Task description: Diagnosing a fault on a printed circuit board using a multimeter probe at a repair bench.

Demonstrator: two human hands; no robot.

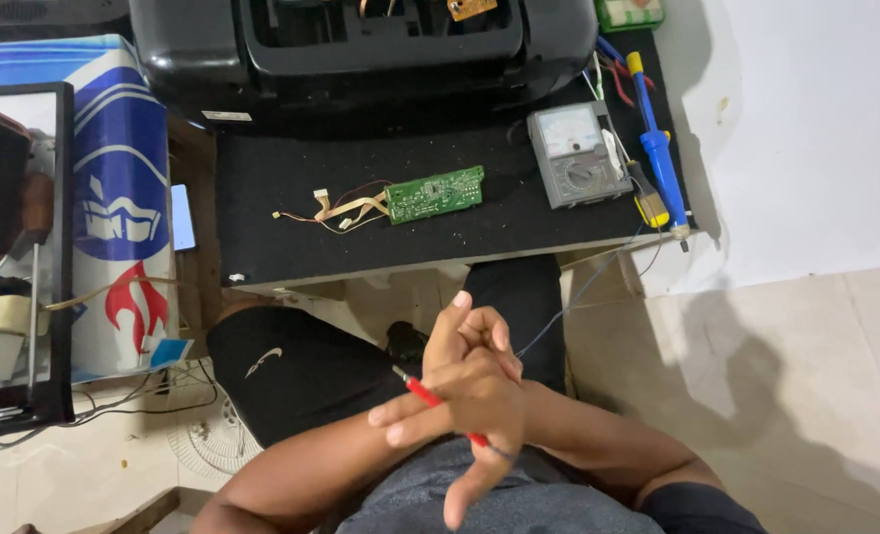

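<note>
The right hand point(484, 396) and the left hand point(460, 341) are pressed together over the lap, fingers interlocked — a thin red plastic test probe point(430, 398) with a metal tip is pinched between them, though which hand truly grips it is hard to tell. Ahead, on the black felt-like desk mat point(281, 178), lie a green rectangular circuit board point(436, 194) with tan ribbon wires and a grey boxy analogue multimeter point(576, 155) — well apart from both hands.

One circuit board point(436, 194), one multimeter point(578, 154), one soldering iron point(656, 148), one red probe point(432, 400).
</note>
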